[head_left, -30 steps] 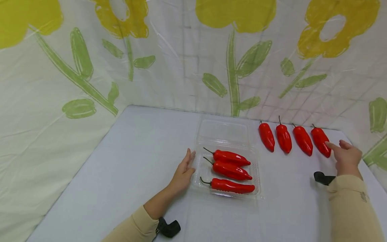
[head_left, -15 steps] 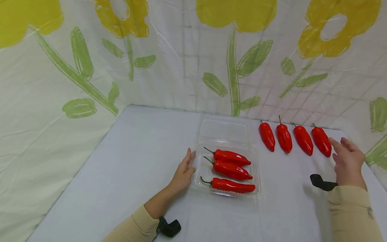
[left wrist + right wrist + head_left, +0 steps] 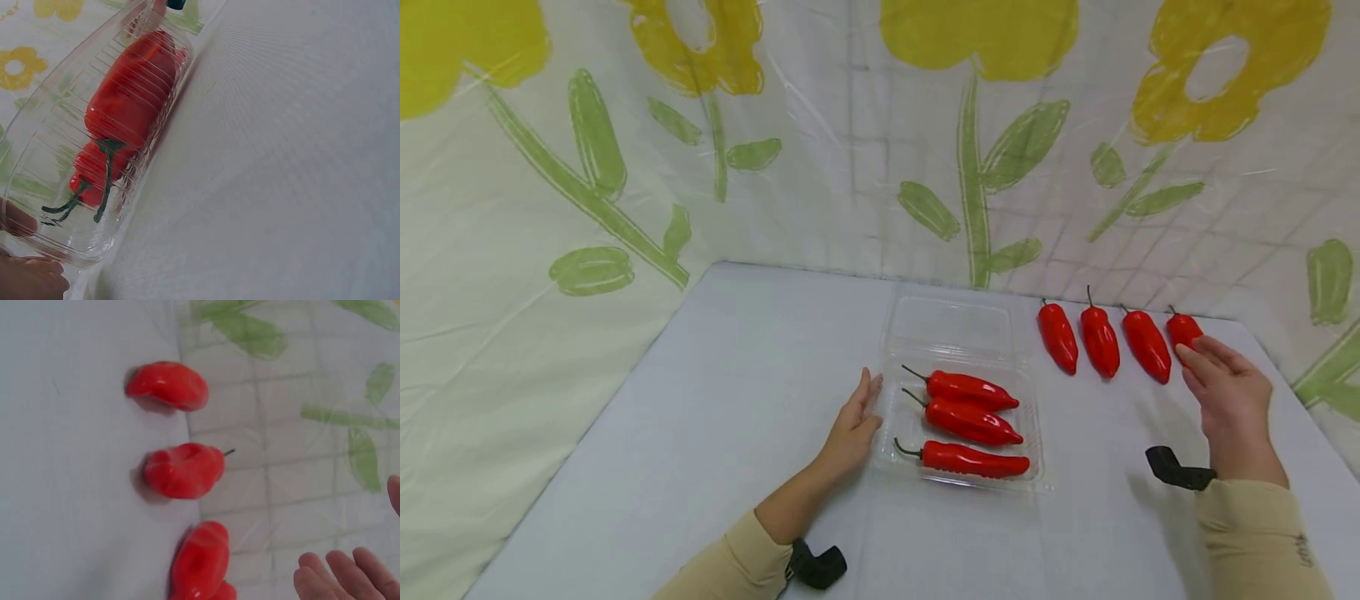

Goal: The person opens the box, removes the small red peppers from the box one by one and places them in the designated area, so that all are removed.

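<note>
A clear plastic clamshell container (image 3: 1037, 425) lies with its lid open, three red peppers (image 3: 973, 460) inside, stems to the left. My left hand (image 3: 846, 433) rests against its left wall, fingers mostly straight; in the left wrist view parts of the hand (image 3: 31, 278) show at the container's corner. My right hand (image 3: 1228, 392) reaches over the rightmost red pepper (image 3: 1182, 327) of the back row, fingers extended and partly covering it. Whether they touch it I cannot tell. The right wrist view shows the right hand's fingers (image 3: 344, 575) apart from the peppers in sight.
More red peppers (image 3: 1100, 342) stand in a row beside it along the table's back edge, right of the lid (image 3: 955, 325). A white sheet with painted flowers (image 3: 820, 167) hangs behind the white table (image 3: 715, 417). Black wrist mounts (image 3: 1176, 468) stick out from both sleeves.
My right hand first touched the rightmost pepper with a finger, drew back slightly, then moved left over it. The left hand and container have stayed put.
</note>
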Motion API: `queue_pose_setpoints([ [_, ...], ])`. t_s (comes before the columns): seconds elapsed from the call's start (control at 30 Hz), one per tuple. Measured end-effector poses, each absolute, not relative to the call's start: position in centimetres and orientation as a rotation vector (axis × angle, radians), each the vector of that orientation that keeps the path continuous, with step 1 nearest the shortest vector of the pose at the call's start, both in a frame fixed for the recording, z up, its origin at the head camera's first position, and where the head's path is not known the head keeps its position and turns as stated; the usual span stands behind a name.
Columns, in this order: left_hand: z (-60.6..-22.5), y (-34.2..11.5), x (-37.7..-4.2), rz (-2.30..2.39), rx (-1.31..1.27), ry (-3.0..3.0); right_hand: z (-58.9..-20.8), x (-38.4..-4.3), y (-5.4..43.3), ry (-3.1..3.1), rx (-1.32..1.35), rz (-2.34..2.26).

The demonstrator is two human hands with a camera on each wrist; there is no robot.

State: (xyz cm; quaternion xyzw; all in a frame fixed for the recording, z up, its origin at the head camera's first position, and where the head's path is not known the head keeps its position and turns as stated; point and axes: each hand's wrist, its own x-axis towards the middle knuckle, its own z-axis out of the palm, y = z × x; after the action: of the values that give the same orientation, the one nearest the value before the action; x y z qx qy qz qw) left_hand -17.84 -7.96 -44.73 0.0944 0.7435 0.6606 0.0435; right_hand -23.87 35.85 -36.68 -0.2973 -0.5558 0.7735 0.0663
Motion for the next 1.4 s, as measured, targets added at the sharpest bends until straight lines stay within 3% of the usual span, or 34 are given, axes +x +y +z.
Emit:
queue_pose_setpoints([
  [0.67, -44.7, -8.1, -17.8, 2.002, 0.265, 2.286, -35.2, -21.8, 29.8, -1.478, -0.6, 2.498],
  [1.0, -44.6, -8.0, -17.7, 2.012, 0.28, 2.274, -33.6, -21.0, 27.1, -1.69, -0.283, 2.608],
  [1.4, -44.7, -7.9, -17.8, 2.028, 0.28, 2.256, -32.4, -20.3, 24.3, -2.093, -0.025, 2.366],
])
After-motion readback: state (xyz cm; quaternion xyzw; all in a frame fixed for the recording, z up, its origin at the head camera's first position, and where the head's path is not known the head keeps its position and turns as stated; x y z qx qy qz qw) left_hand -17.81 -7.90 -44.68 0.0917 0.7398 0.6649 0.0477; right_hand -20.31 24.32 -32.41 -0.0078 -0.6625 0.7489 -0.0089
